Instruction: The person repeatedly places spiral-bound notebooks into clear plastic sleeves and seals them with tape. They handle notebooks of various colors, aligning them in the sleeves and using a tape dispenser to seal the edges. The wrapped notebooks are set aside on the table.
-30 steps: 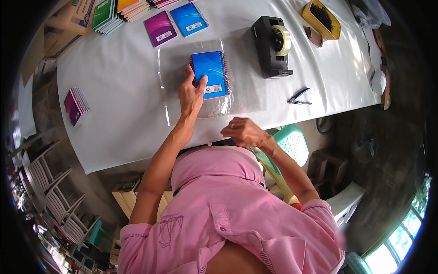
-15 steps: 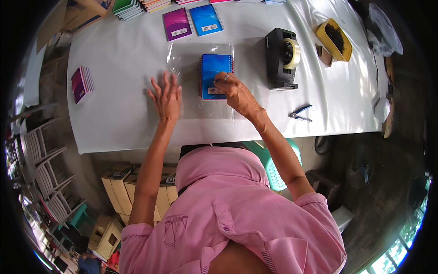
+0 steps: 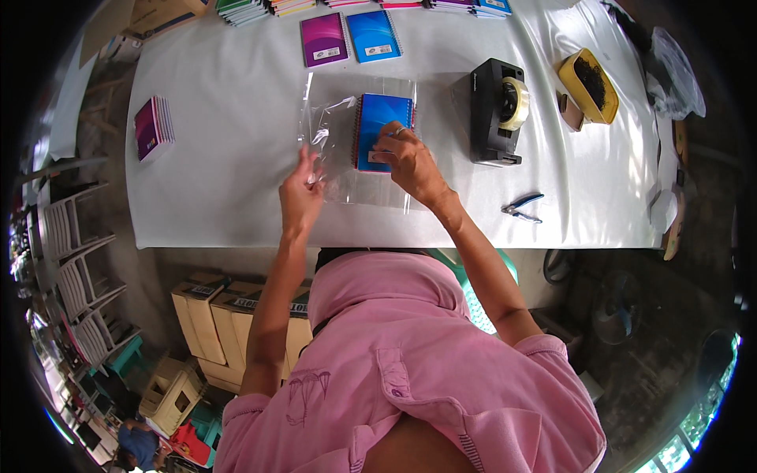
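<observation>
The left hand (image 3: 303, 191) pinches the left edge of a clear, glossy plastic sheet (image 3: 337, 134). The right hand (image 3: 412, 162), fingers curled (one wears a ring), rests on a blue, rectangular spiral-bound notebook (image 3: 384, 110) lying on that sheet; whether those fingers clench anything, I cannot tell. Beyond both hands lies a purple spiral-bound notebook (image 3: 323, 33). Right of the right hand are a black tape dispenser (image 3: 485, 110) and, nearer the person, blue-handled metal pliers (image 3: 522, 207).
</observation>
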`<action>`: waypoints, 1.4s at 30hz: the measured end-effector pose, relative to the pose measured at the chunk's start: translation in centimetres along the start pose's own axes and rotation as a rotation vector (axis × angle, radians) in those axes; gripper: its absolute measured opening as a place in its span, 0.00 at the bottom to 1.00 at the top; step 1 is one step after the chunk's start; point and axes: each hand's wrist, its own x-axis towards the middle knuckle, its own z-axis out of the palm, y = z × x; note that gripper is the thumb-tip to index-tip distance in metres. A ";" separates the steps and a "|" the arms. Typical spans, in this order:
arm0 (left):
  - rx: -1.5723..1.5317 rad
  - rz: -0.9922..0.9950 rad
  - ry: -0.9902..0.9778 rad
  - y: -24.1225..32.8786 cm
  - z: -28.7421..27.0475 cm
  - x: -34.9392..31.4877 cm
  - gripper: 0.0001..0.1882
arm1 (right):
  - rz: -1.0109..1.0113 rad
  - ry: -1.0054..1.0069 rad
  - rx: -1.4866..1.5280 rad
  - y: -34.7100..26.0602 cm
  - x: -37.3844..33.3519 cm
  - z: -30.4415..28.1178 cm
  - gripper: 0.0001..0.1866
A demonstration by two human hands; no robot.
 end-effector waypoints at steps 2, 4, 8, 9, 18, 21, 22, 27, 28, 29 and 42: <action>0.240 0.091 -0.133 2.5 1.2 -1.0 0.35 | 0.235 -0.062 0.152 -0.2 0.6 0.6 0.09; 0.402 0.226 -0.210 4.1 2.9 -2.7 0.37 | 0.365 -0.092 0.142 -1.0 1.4 1.6 0.14; 0.277 0.595 -0.405 2.0 1.5 -2.0 0.40 | 0.436 -0.088 0.003 -0.8 1.6 2.9 0.13; 0.177 0.678 -0.470 1.4 0.3 -1.0 0.40 | 0.457 -0.096 -0.006 -1.1 1.6 3.0 0.11; 1.059 1.389 -0.626 9.0 2.4 15.2 0.15 | 0.293 -0.035 -0.001 -1.7 0.5 1.6 0.10; 0.908 1.436 -0.682 8.6 3.4 16.2 0.17 | 0.176 -0.027 -0.007 -1.2 -0.4 1.1 0.10; 0.816 1.423 -0.694 8.2 3.5 16.4 0.19 | 0.148 -0.023 -0.005 -1.1 -0.7 1.0 0.11; 0.811 1.435 -0.678 7.4 3.5 17.0 0.19 | 0.104 0.037 -0.060 0.5 -1.7 -1.0 0.13; 0.801 1.437 -0.689 7.6 3.6 17.1 0.19 | 0.036 0.045 -0.252 1.0 -2.1 -0.9 0.16; 0.770 1.446 -0.689 7.7 3.7 17.0 0.19 | 0.043 0.050 -0.309 1.3 -2.4 -0.3 0.22; 0.708 1.247 -0.685 8.3 6.2 17.8 0.38 | 0.110 -0.015 -0.286 1.5 -1.9 -0.5 0.22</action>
